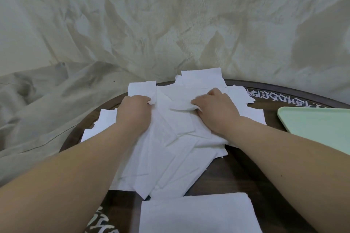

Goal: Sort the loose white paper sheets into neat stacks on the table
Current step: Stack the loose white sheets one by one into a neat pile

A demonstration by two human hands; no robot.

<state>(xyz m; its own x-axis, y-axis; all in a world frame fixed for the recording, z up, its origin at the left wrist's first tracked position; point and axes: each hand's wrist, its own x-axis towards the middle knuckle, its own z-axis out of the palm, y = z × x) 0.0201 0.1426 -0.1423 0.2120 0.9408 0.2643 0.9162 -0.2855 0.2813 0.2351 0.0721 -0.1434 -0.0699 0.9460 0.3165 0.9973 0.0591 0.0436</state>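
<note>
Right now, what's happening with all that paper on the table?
A person is sorting a loose pile of white sheets on a dark round table. The left hand pinches one sheet, and the right hand grips another. One neat stack lies at the near edge; a pale green tray sits to the right.

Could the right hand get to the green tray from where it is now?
Probably yes: the right hand pinches a sheet in the loose pile, and only bare table separates it from the green tray.
</note>
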